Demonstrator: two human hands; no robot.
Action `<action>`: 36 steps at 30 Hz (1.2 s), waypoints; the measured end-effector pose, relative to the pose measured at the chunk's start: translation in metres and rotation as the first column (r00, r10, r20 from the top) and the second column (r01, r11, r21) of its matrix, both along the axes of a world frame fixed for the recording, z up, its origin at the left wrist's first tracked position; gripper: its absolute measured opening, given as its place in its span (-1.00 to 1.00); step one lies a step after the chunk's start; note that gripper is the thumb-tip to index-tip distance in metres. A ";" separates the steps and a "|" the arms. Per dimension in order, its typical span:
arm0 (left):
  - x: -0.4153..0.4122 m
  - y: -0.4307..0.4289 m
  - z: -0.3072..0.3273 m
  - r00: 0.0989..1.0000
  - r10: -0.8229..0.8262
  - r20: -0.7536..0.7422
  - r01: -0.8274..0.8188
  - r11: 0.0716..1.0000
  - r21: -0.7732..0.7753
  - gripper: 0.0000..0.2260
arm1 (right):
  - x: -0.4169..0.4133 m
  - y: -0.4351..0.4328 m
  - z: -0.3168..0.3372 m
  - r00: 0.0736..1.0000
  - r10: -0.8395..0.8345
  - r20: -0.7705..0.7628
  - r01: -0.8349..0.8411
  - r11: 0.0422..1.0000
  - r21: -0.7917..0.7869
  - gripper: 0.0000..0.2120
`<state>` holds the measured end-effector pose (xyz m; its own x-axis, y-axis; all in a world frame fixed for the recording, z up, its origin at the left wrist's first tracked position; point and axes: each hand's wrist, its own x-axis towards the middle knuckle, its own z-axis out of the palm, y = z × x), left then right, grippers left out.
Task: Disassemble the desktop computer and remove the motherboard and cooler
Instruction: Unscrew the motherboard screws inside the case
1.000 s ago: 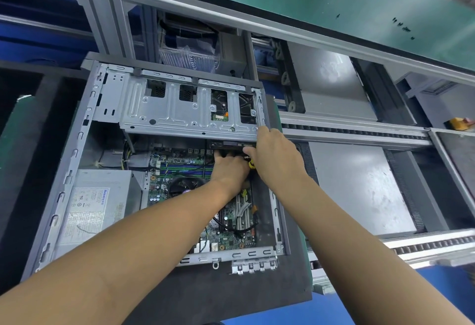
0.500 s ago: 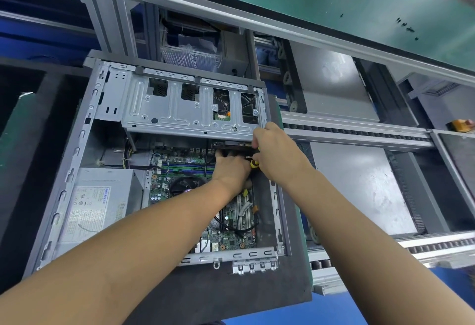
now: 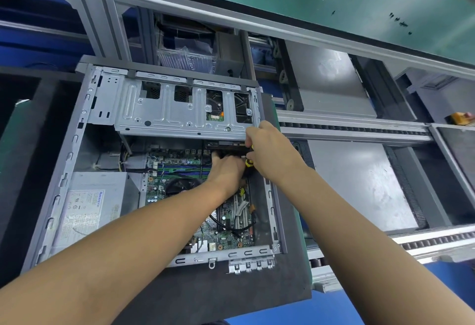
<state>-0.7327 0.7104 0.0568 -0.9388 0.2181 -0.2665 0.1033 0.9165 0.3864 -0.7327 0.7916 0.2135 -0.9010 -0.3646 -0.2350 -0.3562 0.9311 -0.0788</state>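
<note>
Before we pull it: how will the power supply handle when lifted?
Power supply: closed sheet-metal box, so probably rigid and heavy for its size. Flat faces, unlikely to roll. Wires beside it run toward the motherboard, so it may be tethered.

Single head-worn wide-angle view, facing forward and down. Close above open computer case (image 3: 77,139), which fills left and centre of frame. Conveyor rail (image 3: 347,129) runs behind, to right.

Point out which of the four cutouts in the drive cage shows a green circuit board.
The third cutout from the left: a green board strip shows at its lower edge, while the other three show only dark interior.
</note>
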 end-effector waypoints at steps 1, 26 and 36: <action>0.000 -0.001 0.000 1.000 0.003 -0.003 -0.003 1.000 0.020 -0.82 | 0.000 0.001 0.000 1.000 -0.002 0.005 0.002 1.000 -0.006 -0.83; -0.018 -0.034 0.012 0.969 -0.140 0.203 0.088 0.966 0.244 -0.71 | 0.000 -0.012 0.012 1.000 0.004 0.005 -0.004 0.994 0.108 -0.85; -0.012 -0.035 0.016 0.966 -0.192 0.174 0.155 0.966 0.206 -0.66 | 0.008 0.003 0.011 0.987 0.153 0.046 -0.157 0.982 0.106 -0.77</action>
<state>-0.7443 0.6756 0.0724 -0.8176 0.4367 -0.3754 0.1613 0.7995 0.5787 -0.7251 0.7944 0.2243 -0.8256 -0.4691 -0.3134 -0.4953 0.8687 0.0045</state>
